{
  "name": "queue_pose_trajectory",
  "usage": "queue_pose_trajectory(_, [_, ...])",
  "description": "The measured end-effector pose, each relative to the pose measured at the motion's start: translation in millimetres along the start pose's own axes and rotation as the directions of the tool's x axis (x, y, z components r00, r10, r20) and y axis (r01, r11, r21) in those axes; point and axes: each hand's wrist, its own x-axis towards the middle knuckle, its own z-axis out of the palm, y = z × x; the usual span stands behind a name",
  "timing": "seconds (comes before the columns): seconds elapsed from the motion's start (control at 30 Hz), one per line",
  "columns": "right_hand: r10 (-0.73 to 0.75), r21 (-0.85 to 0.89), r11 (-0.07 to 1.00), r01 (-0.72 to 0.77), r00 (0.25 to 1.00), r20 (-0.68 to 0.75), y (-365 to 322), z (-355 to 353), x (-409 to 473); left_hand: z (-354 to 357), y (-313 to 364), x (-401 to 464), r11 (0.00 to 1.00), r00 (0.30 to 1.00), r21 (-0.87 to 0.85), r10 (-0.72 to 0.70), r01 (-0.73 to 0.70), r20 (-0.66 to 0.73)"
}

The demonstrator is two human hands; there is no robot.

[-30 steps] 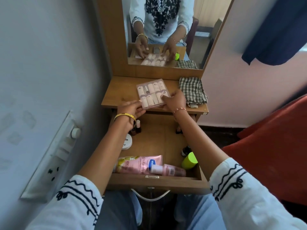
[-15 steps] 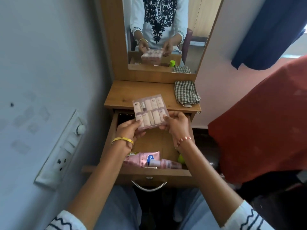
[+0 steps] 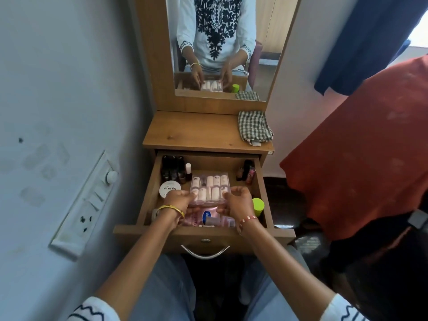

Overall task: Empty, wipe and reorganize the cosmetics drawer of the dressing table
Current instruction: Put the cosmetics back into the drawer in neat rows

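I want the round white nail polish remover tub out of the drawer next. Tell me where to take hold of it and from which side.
Grip the white tub by its round rim, coming straight down from above. It lies flat on the drawer floor with its lid up, dark bottles close behind it and the drawer's left wall beside it, so a sideways approach looks cramped. The left hand is nearest.

- A white switchboard point(image 3: 84, 206) with a round dial and sockets is fixed to the pale wall point(image 3: 58, 77) at nine o'clock.
- A rust-orange cloth point(image 3: 361, 144) fills the three o'clock side.
- A dark blue curtain point(image 3: 361, 40) hangs at two o'clock, a bright window edge just beside it.
- Faint rectangular tape marks point(image 3: 34, 156) and one small dark spot point(image 3: 20, 140) show on the wall above the switchboard.
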Motion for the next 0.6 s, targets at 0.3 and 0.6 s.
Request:
queue_pose_trajectory(0.3, [-0.034,-0.295,0.955,0.016,0.998,-0.057,3.9,4.5,36.9,-0.3,-3.2,40.1,0.920,0.999,0.392,0.043,-0.028,-0.030])
queue_pose_trajectory(0.6, [-0.081,-0.596,0.803,0.013,0.993,-0.087,10.0,9.2,49.3,13.8,6.5,38.6,0.729,0.989,0.679,0.147,-0.085,-0.034])
